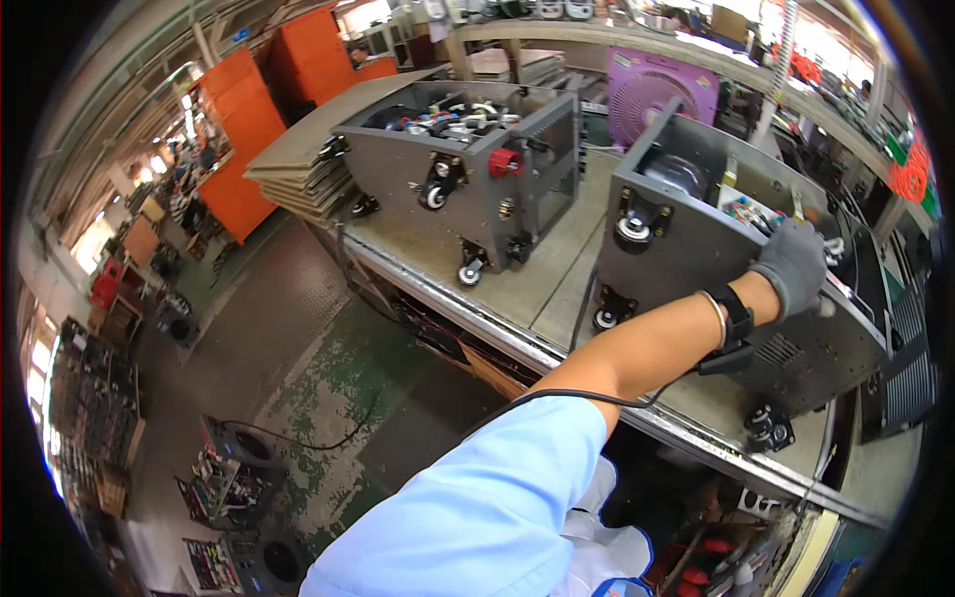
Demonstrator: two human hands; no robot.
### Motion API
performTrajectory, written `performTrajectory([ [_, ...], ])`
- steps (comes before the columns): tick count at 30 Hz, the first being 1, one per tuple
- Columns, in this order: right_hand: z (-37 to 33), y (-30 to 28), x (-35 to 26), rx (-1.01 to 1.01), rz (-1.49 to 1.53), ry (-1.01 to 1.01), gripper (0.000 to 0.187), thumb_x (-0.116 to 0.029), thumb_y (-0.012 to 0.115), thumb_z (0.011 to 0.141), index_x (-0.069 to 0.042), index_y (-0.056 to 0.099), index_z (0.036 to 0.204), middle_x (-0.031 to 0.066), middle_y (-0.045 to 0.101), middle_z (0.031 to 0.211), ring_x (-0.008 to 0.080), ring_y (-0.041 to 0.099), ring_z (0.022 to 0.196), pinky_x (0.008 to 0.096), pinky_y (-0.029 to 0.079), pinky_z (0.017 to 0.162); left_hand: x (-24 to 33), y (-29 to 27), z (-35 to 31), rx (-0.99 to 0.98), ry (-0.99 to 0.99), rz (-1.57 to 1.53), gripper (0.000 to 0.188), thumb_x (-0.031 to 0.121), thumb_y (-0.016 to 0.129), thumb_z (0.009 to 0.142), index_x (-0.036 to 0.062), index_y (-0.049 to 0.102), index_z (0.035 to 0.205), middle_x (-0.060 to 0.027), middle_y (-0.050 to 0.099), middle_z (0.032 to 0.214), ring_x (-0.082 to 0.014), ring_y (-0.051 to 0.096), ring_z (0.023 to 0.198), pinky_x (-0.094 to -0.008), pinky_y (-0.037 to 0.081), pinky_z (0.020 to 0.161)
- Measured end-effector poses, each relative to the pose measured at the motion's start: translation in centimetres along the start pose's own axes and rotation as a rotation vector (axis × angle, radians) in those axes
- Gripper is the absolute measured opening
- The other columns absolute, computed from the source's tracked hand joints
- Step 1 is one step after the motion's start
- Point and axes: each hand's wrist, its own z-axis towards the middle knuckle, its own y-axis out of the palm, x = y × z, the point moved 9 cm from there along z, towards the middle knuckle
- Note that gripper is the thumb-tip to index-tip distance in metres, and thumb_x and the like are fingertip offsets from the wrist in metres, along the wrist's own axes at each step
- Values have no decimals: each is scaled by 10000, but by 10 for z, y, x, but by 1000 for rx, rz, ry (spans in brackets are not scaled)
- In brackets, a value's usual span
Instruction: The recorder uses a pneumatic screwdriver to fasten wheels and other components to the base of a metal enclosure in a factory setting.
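My left hand (794, 267), in a grey glove, reaches over the upper rim of the dark grey metal cabinet (686, 261) on the right. Its fingers are curled and partly hidden, so what they grip cannot be made out. The cabinet lies on its side, with casters (633, 231) on the wall facing left. Inside it are a round dark part (676, 175) and coloured wires (748, 213) close to my hand. A black cord (557, 392) runs from a black wristband (734, 312) on my left arm. My right hand is not visible.
A second grey cabinet (398, 164) with casters and white cables stands on the workbench (552, 289), left of the first. Stacked flat panels (298, 184) lie beside it. Behind are a purple fan (662, 95) and a shelf (557, 32). Black louvred panels (903, 348) lean at the right.
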Motion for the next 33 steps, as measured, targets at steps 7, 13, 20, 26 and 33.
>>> performTrajectory([
  [7, 4, 27, -10, 13, 82, 10, 785, -199, 621, 552, -20, 361, 1270, 74, 533, 720, 122, 526, 527, 217, 440, 434, -32, -25, -17, 25, 17, 51, 542, 586, 623, 631, 59, 649, 754, -127, 546, 760, -281, 513, 762, -400, 390, 662],
  [13, 5, 11, -19, 0, 96, 48, 895, -137, 659, 505, -25, 319, 1325, 72, 546, 722, 126, 526, 548, 228, 450, 486, 24, -31, -49, 461, 170, -54, 408, 500, 598, 737, 100, 594, 816, -74, 535, 679, -273, 513, 632, -380, 402, 596],
  [20, -4, 0, -3, -69, 48, 108, 903, -129, 700, 526, -8, 308, 1331, 41, 535, 771, 109, 520, 657, 232, 445, 612, 68, 134, -137, -844, -279, -225, 636, 625, 415, 803, 27, 631, 824, -189, 612, 768, -316, 591, 793, -403, 449, 715],
  [26, -3, 12, 7, -100, 92, 152, 911, -133, 700, 539, -9, 281, 1338, 47, 522, 742, 100, 497, 525, 222, 424, 450, 56, 190, -153, -1040, -504, -573, 786, 700, 432, 726, -42, 645, 874, -279, 604, 884, -384, 593, 867, -389, 428, 798],
  [33, -8, 5, 22, -117, 90, 89, 901, -104, 683, 555, 9, 264, 1345, 62, 538, 764, 110, 535, 572, 236, 440, 474, 90, 150, -118, -1064, -116, -194, 549, 528, 556, 662, 34, 660, 877, -183, 629, 937, -330, 607, 863, -393, 478, 742],
])
